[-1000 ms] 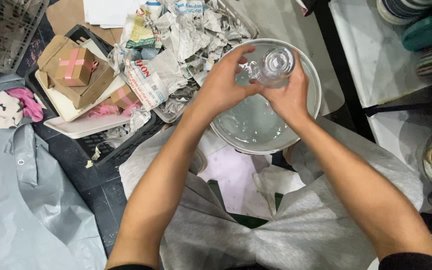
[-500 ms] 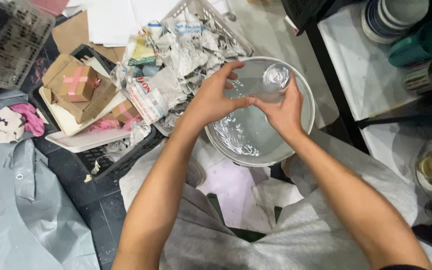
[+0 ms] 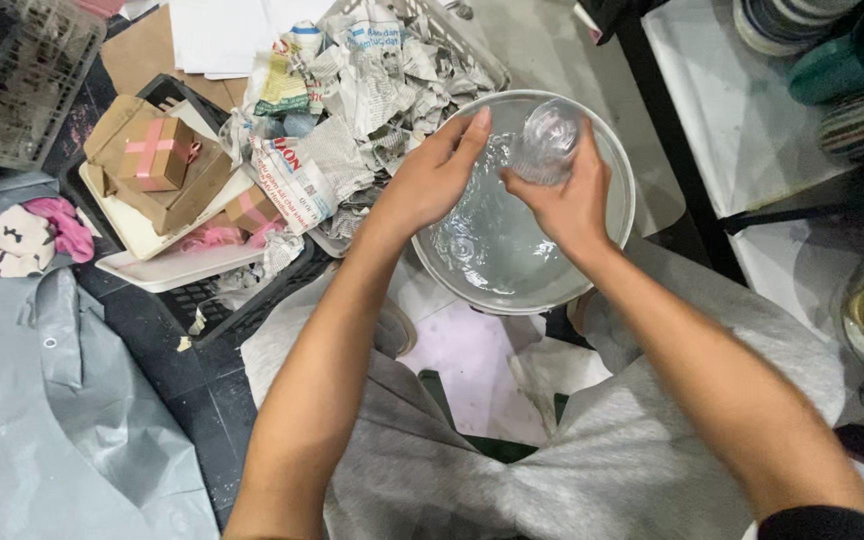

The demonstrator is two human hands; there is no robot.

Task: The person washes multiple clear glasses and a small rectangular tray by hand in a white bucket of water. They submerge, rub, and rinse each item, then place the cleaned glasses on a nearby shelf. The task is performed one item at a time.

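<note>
Head view: right hand [image 3: 564, 205] clamped on clear glass [image 3: 544, 143], held over water in white basin [image 3: 620, 232]. Left hand [image 3: 430, 180] open, fingers spread, nr glass, just apart. Best keep glass low over basin, firm grip, wet = slippery. Crumpled newspaper [image 3: 372, 95] beside basin.

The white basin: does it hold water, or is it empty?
It holds water. The white basin shows ripples and glints across its inside, below the clear glass in the right hand.

small clear glass [image 3: 546, 143] tilted, held above round white basin [image 3: 620, 160] holding clear water [image 3: 492, 245].
</note>
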